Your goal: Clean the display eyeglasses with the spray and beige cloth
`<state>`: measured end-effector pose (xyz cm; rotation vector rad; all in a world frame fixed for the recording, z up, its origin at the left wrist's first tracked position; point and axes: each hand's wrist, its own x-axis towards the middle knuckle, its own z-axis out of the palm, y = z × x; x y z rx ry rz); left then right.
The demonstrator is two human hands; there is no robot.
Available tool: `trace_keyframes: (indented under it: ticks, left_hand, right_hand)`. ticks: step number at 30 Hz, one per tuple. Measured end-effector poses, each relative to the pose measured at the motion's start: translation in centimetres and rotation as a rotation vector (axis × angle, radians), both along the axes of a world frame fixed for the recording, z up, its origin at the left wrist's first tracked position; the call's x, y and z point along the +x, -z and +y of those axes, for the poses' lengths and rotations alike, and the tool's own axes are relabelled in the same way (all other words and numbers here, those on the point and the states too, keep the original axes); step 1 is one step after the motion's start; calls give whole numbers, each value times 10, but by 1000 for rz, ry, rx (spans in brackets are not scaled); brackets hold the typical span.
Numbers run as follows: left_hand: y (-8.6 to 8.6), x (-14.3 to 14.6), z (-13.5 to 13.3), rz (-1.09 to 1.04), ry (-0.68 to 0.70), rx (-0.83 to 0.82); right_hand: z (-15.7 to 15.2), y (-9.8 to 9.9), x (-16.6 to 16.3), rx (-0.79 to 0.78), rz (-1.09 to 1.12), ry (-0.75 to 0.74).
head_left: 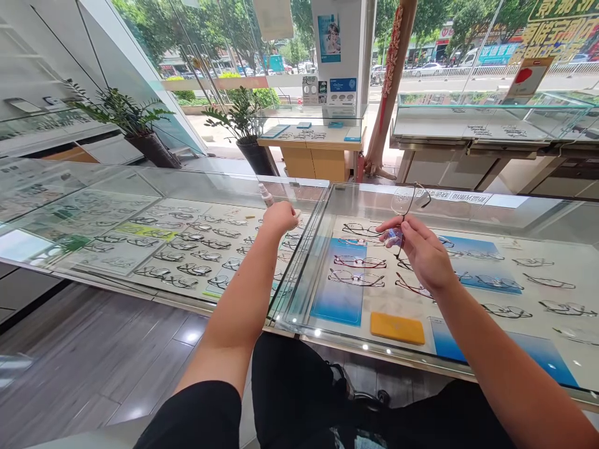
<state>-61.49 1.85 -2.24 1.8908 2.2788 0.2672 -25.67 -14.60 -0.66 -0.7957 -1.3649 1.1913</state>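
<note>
Clock directions run from the person at the counter. At ten to eleven o'clock, rows of display frames (pixel 194 269) lie under the glass of the counter (pixel 187 304). Just short of twelve, a small pale spray bottle (pixel 265 195) shows beside the left hand (pixel 279 218); its fingers curl inward, but I cannot tell whether they grip anything. At one o'clock, the right hand (pixel 425 252) pinches thin-rimmed eyeglasses (pixel 401 201), lenses uppermost, above the glass. The step seems to be handling the eyeglasses with the bottle close by; the next move likely calls for a light, steady pinch on that slim frame.
</note>
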Motion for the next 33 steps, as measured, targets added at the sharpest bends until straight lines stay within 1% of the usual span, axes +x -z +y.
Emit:
trace_keyframes:
  ticks: [5, 8, 14, 16, 19, 23, 27, 30, 33]
  left_hand:
    - [11, 0, 5, -48, -23, 84]
    - [12, -2, 7, -113, -45, 139]
    - [1, -5, 6, -320, -175, 297]
    - [-3, -4, 5, -423, -196, 337]
    - [-8, 1, 4, -584, -191, 361]
    - [-18, 12, -1, -779, -127, 368]
    - [-34, 30, -14, -958, -13, 374]
    - [-45, 50, -30, -1109, 108, 322]
    - [-51, 74, -53, -1318, 279, 205]
  right_hand:
    - [0, 0, 0, 2, -16, -1]
    - [-1, 0, 0, 5, -37, 10]
    - [0, -2, 1, 11, -23, 10]
    - [0, -2, 1, 12, -16, 8]
    - [0, -2, 1, 19, -17, 14]
    - [0, -2, 2, 21, -31, 23]
    - [-1, -4, 1, 23, -21, 29]
    - [-3, -8, 1, 21, 3, 24]
    - [-4, -11, 1, 38, -5, 31]
